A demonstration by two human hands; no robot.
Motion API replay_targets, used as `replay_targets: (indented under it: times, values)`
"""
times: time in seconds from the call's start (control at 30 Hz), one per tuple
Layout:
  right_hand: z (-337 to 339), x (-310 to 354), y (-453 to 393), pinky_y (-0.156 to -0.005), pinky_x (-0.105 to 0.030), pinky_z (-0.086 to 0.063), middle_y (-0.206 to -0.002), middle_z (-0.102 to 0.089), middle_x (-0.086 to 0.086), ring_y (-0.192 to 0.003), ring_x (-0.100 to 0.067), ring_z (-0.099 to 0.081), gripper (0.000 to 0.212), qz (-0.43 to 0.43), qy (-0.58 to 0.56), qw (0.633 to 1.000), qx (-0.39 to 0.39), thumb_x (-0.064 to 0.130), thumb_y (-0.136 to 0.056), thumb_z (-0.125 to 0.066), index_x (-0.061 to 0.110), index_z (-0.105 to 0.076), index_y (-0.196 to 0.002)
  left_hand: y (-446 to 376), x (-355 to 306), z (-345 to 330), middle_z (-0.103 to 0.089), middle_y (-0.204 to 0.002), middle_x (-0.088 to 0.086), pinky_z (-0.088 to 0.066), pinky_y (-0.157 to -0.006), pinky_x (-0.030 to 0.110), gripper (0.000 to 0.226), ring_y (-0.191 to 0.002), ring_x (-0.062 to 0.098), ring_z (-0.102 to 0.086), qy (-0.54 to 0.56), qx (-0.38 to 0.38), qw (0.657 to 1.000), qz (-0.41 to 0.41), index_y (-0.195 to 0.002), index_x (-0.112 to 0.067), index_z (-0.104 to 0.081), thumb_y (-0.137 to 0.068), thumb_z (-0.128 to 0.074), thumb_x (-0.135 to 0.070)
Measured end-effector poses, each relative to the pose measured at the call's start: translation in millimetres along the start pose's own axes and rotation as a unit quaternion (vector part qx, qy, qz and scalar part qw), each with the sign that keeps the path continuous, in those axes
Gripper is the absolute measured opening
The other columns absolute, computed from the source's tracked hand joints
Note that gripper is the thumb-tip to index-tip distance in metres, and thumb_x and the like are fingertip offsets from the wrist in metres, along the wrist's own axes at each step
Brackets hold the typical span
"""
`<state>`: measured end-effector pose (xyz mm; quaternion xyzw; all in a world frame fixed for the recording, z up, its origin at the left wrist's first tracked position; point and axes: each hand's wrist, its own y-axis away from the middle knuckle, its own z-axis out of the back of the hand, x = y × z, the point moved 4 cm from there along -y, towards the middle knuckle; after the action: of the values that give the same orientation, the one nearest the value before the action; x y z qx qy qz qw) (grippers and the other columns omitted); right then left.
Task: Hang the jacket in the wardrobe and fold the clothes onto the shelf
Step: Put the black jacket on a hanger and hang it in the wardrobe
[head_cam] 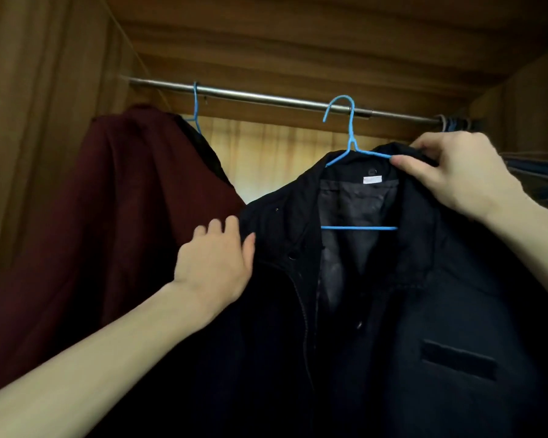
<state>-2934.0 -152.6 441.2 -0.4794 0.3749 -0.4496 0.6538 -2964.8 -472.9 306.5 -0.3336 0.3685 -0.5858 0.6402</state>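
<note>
Far left: maroon coat [108, 197] hangs on the rail [266, 99]. Left hand [217, 260], loosely open grip, touches the black jacket [393, 295] at its left shoulder. Jacket sits centre on blue hanger [350, 134], hook at the rail; can't tell if seated. Right hand [453, 175] pinches collar and hanger arm. Advice: seat hook fully, then release right and square the shoulders.
</note>
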Motion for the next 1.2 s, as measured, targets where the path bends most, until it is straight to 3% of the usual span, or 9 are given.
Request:
replay_targets:
  times: [0.1,0.23,0.3,0.57,0.73,0.83,1.0,1.2]
  values:
    - [0,6,-24,-0.083,-0.052,-0.058,-0.101,-0.07,-0.011,-0.101,-0.043,-0.065,0.055,-0.012,0.014,1.0,0.003,0.078,-0.085,-0.048,0.033,-0.068,-0.109,-29,-25,3,-0.058,-0.134,0.009,-0.05,-0.089,0.049,0.069,-0.118,0.035,-0.056,0.098,-0.074,0.991,-0.056,-0.15,-0.015,-0.042,-0.103,-0.018,-0.061]
    - [-3,14,-51,-0.086,-0.05,-0.055,-0.115,-0.069,-0.016,-0.11,-0.045,-0.063,0.043,-0.026,0.041,0.999,-0.01,0.065,-0.094,-0.061,0.031,-0.07,-0.119,-75,-64,8,-0.038,-0.162,-0.001,-0.037,-0.115,0.046,0.065,-0.146,0.025,-0.038,0.236,-0.085,0.957,-0.147,-0.161,-0.025,-0.027,-0.106,-0.026,-0.059]
    - [-6,20,-60,-0.084,-0.048,-0.051,-0.116,-0.068,-0.018,-0.11,-0.046,-0.062,0.04,-0.026,0.052,0.998,-0.02,0.061,-0.096,-0.062,0.029,-0.071,-0.119,-94,-80,9,-0.028,-0.168,-0.001,-0.031,-0.121,0.048,0.068,-0.153,0.023,-0.028,0.267,-0.081,0.946,-0.163,-0.165,-0.026,-0.017,-0.106,-0.028,-0.06]
    - [-6,31,-113,-0.075,-0.043,-0.045,-0.115,-0.064,-0.02,-0.107,-0.049,-0.062,0.038,-0.07,0.052,0.995,-0.043,0.053,-0.096,-0.067,0.019,-0.072,-0.112,-162,-85,0,-0.017,-0.171,-0.009,-0.03,-0.122,0.053,0.074,-0.156,0.022,-0.021,0.409,-0.016,0.903,-0.132,-0.165,-0.03,-0.009,-0.104,-0.034,-0.064]
    - [-20,39,-139,-0.079,-0.045,-0.047,-0.123,-0.063,-0.021,-0.113,-0.049,-0.062,0.047,-0.096,0.066,0.993,-0.033,0.054,-0.094,-0.068,0.014,-0.068,-0.118,-202,-72,-9,-0.02,-0.171,-0.011,-0.026,-0.125,0.047,0.075,-0.156,0.019,-0.024,0.444,0.018,0.888,-0.118,-0.165,-0.032,-0.018,-0.101,-0.033,-0.07]
    - [-38,45,-146,-0.078,-0.044,-0.046,-0.122,-0.063,-0.022,-0.112,-0.05,-0.062,0.046,-0.09,0.075,0.993,-0.021,0.054,-0.096,-0.067,0.012,-0.066,-0.114,-221,-61,-18,-0.027,-0.169,-0.01,-0.028,-0.124,0.042,0.074,-0.153,0.018,-0.03,0.443,0.04,0.889,-0.107,-0.162,-0.034,-0.026,-0.1,-0.033,-0.073]
    - [-64,66,-154,-0.077,-0.042,-0.043,-0.124,-0.062,-0.02,-0.115,-0.048,-0.061,0.044,-0.085,0.078,0.993,-0.012,0.052,-0.098,-0.065,0.012,-0.064,-0.116,-232,-42,-40,-0.028,-0.168,-0.009,-0.03,-0.123,0.042,0.078,-0.152,0.018,-0.034,0.446,0.067,0.886,-0.107,-0.163,-0.034,-0.023,-0.098,-0.038,-0.074]
    - [-89,96,-157,-0.087,-0.045,-0.048,-0.131,-0.06,-0.02,-0.12,-0.047,-0.059,0.042,-0.085,0.072,0.994,0.003,0.046,-0.1,-0.064,0.01,-0.061,-0.12,-239,-16,-56,-0.026,-0.169,-0.008,-0.032,-0.12,0.04,0.079,-0.152,0.021,-0.034,0.454,0.078,0.884,-0.082,-0.163,-0.035,-0.02,-0.097,-0.037,-0.076]
